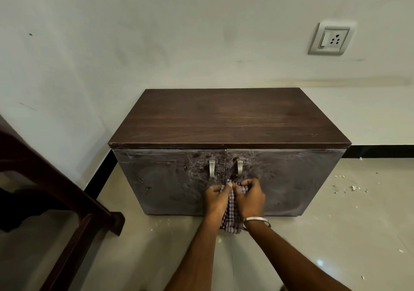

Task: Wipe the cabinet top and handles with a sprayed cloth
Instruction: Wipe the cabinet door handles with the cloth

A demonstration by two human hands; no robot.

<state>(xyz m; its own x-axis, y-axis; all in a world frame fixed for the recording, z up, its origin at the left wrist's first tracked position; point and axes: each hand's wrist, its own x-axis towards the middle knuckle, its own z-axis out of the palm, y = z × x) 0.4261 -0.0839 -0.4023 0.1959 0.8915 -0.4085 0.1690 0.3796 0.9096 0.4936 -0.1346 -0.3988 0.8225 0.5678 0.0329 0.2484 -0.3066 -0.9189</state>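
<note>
A low dark wooden cabinet (pixel 228 120) stands against the wall, its brown top bare. Its two doors look dusty and smeared. Two metal handles, the left handle (pixel 212 168) and the right handle (pixel 240 167), sit near the middle seam. Just below them, my left hand (pixel 216 197) and my right hand (pixel 249 197) both grip a checked cloth (pixel 230 218) in front of the doors. The cloth hangs down between my wrists. My right wrist wears a metal bangle.
A dark wooden furniture frame (pixel 58 192) stands at the left on the pale tiled floor. Small bits of debris (pixel 349 187) lie on the floor right of the cabinet. A wall socket (pixel 331 39) sits above right.
</note>
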